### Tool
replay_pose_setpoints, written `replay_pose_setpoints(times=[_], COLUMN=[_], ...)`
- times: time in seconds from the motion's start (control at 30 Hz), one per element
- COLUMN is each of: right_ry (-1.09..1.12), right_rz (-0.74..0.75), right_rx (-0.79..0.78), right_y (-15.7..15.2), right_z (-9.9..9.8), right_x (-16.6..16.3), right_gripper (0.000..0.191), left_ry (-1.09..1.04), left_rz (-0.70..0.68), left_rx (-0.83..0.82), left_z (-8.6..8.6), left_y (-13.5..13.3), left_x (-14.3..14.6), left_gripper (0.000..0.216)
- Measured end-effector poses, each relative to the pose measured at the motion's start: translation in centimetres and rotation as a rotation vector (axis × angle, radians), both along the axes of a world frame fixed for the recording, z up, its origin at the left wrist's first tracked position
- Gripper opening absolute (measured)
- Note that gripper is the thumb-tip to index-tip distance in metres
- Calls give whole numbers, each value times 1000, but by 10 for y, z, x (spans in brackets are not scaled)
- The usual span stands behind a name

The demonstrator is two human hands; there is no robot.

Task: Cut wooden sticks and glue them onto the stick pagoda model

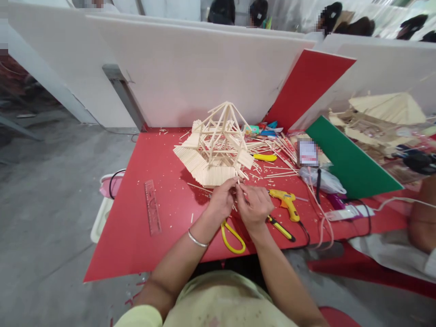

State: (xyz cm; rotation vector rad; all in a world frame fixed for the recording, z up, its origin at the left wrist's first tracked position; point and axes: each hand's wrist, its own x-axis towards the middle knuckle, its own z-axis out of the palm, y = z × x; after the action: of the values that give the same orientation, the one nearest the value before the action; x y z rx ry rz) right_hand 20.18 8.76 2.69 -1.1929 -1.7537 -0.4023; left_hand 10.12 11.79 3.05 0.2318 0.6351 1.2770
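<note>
Stick house (216, 145) stands mid-counter (136, 245), right of a clear ruler (152, 206), with the left hand (221, 200) and right hand (254, 206) pinching a thin stick (237, 185) together at its front edge, yellow scissors (232, 236) below, glue gun (288, 202) to the right.

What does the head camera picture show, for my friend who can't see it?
Two bare hands, left hand and right hand, pinch a thin wooden stick at the edge of a stick house model on a red table. A yellow glue gun and scissors lie nearby.
</note>
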Motion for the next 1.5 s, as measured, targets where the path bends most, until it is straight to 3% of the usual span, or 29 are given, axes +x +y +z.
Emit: replay_pose_setpoints(times=[0.27,0.57,1.2,1.5], right_ry=[37,65,42,47], right_rz=[50,107,98,111], right_rx=[-72,-109,-152,-150], right_y=[4,5,7,7], right_z=[-10,-12,-11,-14], right_x=[3,9,10,11], right_gripper=[17,21,20,23], left_ry=[56,62,89,81], left_rz=[26,39,50,47], left_rx=[-103,-135,-93,-110], left_z=[4,9,0,5], left_y=[4,2,3,2], left_x=[-1,-2,-1,-2], left_gripper=[7,16,12,13])
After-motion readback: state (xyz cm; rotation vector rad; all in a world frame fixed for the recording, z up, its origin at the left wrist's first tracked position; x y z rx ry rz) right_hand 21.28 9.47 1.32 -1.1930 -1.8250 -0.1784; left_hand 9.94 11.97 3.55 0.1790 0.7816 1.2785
